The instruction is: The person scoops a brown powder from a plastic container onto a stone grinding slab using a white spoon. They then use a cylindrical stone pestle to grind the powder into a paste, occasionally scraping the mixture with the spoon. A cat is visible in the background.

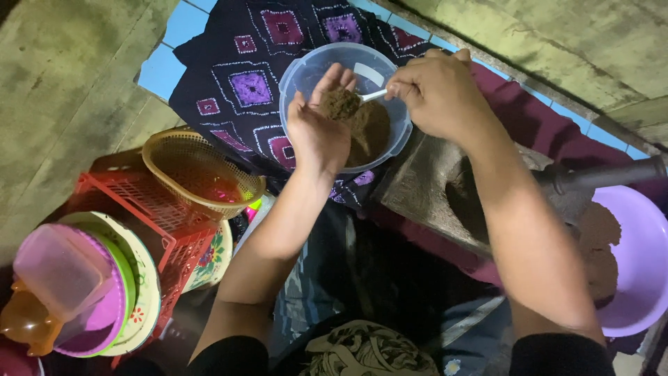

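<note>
Right by the cupped left hand [316,132] w/ brown paste lump [340,103], right hand [435,94] pinches small white spoon [374,95], tip pointing at lump, over clear round plastic bowl [304,69].

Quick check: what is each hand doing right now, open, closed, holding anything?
Left hand: open, palm cupped, a lump of brown paste resting on it over the clear bowl.
Right hand: fingers closed on a white spoon.

Brown paste [340,103] in left hand [318,129]
</note>
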